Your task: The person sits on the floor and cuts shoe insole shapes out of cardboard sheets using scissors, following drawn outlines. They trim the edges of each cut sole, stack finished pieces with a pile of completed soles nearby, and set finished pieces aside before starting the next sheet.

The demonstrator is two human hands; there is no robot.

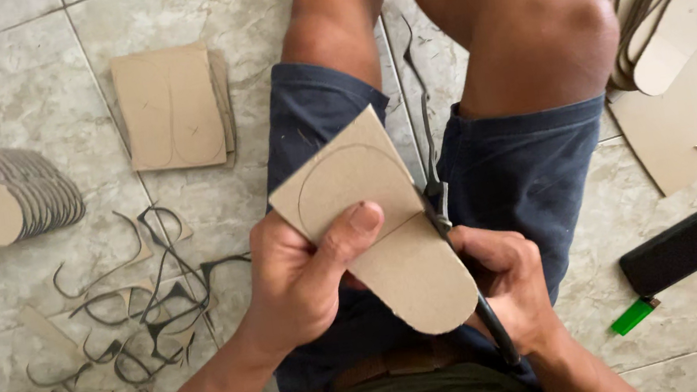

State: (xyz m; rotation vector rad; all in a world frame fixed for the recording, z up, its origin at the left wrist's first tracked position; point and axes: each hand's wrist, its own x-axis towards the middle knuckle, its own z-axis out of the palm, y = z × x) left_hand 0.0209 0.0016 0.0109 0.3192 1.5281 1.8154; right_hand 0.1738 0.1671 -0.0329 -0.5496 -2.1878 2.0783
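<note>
The left hand (301, 277) pinches a cardboard sole blank (374, 219) over the lap, thumb pressed on its face. The right hand (505, 279) is closed around scissors (452, 245) cutting along the blank's right edge. The blades could stray off the traced outline if the board twists in that thumb grip, or nick the thigh beneath. The blades themselves are mostly hidden behind the cardboard.

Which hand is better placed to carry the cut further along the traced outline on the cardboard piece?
Probably the right hand: it already grips the scissors, whose blades sit at the edge of the cardboard piece. The left hand is occupied pinching the cardboard, thumb on top.
</note>
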